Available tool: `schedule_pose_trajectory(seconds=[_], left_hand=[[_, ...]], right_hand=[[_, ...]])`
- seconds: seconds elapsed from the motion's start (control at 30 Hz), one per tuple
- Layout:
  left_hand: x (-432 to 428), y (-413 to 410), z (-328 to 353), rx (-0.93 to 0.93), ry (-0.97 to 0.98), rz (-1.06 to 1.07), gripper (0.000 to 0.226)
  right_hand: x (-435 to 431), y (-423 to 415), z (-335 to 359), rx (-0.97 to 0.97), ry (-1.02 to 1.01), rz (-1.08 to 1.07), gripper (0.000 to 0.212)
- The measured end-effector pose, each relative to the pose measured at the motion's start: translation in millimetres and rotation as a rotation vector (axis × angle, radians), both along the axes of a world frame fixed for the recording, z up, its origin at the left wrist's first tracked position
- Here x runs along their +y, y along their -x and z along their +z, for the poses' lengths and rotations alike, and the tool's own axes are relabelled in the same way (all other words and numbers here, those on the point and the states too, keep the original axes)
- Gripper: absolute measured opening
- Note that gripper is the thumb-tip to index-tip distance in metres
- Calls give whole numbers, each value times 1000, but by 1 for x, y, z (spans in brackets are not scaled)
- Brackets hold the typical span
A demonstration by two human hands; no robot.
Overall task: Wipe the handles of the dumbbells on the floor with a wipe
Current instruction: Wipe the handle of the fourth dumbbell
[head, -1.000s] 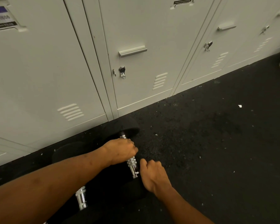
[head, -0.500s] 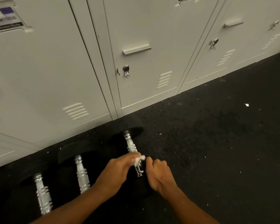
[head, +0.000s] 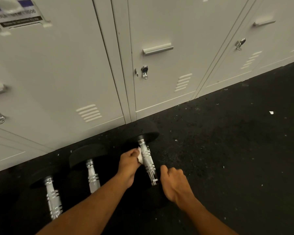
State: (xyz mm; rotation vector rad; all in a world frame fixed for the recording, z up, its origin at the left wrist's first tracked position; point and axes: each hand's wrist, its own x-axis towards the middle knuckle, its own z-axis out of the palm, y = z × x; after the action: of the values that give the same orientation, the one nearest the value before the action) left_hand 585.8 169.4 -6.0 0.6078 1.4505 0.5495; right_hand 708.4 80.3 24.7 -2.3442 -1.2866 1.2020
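The left hand (head: 128, 163) is covering most of the crumpled white wipe (head: 140, 158) (only a corner is showing). Its forearm (head: 95, 206) is hiding the near end of the middle chrome dumbbell handle (head: 92, 175), while the white locker label (head: 19, 16) is blurring unreadably.

Left hand (head: 128, 164) holds a wipe (head: 140, 157) against the dumbbell handle (head: 148, 161); right hand (head: 175, 185) curled beside it.

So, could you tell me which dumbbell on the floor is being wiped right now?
The rightmost dumbbell: the left hand holds the white wipe against its chrome handle, while the dumbbells to its left lie untouched.
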Motion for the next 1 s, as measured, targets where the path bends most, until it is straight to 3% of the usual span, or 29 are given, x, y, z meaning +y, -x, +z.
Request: schedule_pose_trajectory(seconds=[0.23,0.47,0.7,0.8,1.0], left_hand=[[5,-5,-4,-161,-2,138,26],[-23,3,-4,-170,72,-73,33],[-40,17,-3,36,91,-442,35],[-37,12,7,23,154,-398,32],[-14,-4,15,-71,207,-85,32]], right_hand=[[0,-1,3,23,30,-4,46],[0,-1,-1,-48,48,33,41],[2,-1,0,15,63,-5,49],[2,0,1,-7,60,34,47],[1,-1,0,-51,41,66,40]])
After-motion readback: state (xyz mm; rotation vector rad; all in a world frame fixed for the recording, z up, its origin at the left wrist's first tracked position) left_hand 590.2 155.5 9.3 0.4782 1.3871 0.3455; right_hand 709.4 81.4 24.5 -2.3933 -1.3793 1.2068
